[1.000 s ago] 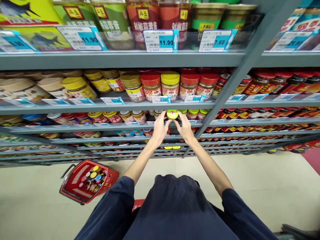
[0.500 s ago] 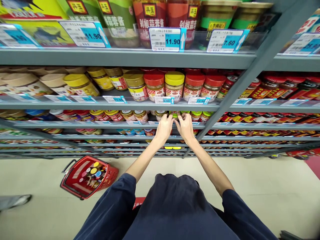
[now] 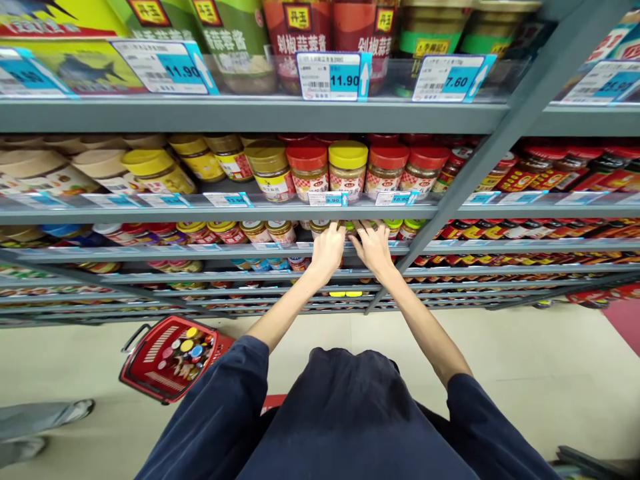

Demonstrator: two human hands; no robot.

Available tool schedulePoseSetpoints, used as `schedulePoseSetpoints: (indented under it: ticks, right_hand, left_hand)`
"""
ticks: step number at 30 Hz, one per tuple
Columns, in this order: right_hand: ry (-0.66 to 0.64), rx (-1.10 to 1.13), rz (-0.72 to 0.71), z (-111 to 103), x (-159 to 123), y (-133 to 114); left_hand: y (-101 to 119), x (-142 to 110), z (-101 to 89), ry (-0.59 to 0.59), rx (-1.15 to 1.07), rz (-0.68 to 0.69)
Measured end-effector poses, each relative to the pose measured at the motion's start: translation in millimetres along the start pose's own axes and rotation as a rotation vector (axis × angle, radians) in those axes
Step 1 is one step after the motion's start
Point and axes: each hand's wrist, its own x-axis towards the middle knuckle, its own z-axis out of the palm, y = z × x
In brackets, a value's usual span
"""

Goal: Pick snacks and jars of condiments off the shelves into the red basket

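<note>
Both hands reach into a lower shelf of jars. My left hand point(image 3: 329, 252) is at the front of the row beside a pale-lidded jar point(image 3: 319, 228); its fingers point inward and their tips are partly hidden. My right hand point(image 3: 373, 252) has its fingers stretched and apart over the jars, thumb out to the side. Between the hands a green-lidded jar point(image 3: 349, 227) shows in part. Just right of my right hand stand more green-lidded jars, one of them a green-lidded jar point(image 3: 413, 227). Whether any fingertip presses on a jar cannot be made out.
Above my hands runs a shelf edge point(image 3: 280, 213) with jars, including a yellow-lidded jar point(image 3: 348, 167). A slanting grey upright point(image 3: 467, 160) stands to the right. A red shopping basket point(image 3: 145, 363) holding several jars is on the floor at left. Another person's leg point(image 3: 37, 420) shows at far left.
My hands have drawn slightly apart, and the right fingers have gone from bent together to stretched over the jars. The other person's legs have come further into view at left.
</note>
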Motion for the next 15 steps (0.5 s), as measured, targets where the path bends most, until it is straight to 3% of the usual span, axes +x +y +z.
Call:
schedulePoseSetpoints:
  ticks: [7,15]
  right_hand:
    - [0.029,0.012,0.011,-12.1,-1.1,17.6]
    - [-0.108,-0.095,0.009,-33.3,14.6,28.6]
  left_hand:
    - [-6.4,-9.0,-5.4,0.042,-0.155,-0.015]
    - [-11.6,-6.2,5.6,0.035,-0.193,0.062]
